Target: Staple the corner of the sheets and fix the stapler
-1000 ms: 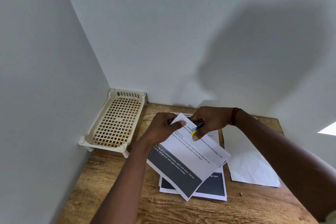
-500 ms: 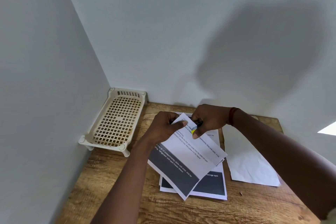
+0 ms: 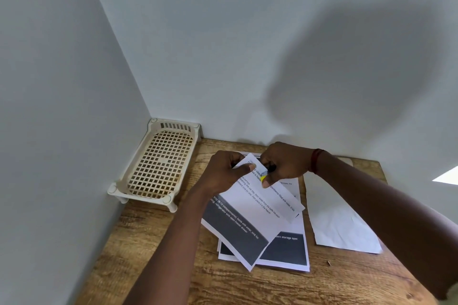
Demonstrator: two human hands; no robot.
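Head view: the left hand [image 3: 224, 172] grips the top edge of a printed sheet [image 3: 250, 215], its fingers curled round the paper and the thumb pressed on the printed face. The right hand [image 3: 285, 164] holds a marker [image 3: 268, 171] with a black body and yellow tip, fingers curled round it, thumb lying along the sheet just below the tip; the tip touches the upper lines of text. A red band circles the right wrist. The sheet is tilted, its top lifted off the table [image 3: 153, 250] in the left hand, its dark lower band lying over a stack [image 3: 287, 252] of similar printed pages. That stack lies flat on the wood near the middle of the table. Just right of the stack lies 1 blank page [image 3: 339, 225], slightly creased, apart from both hands. In the back left corner, against the 2 walls, stands a cream lattice tray [image 3: 158, 163] on short legs, well apart from the hands. A tiny dark speck lies on the wood near the stack's lower right corner.
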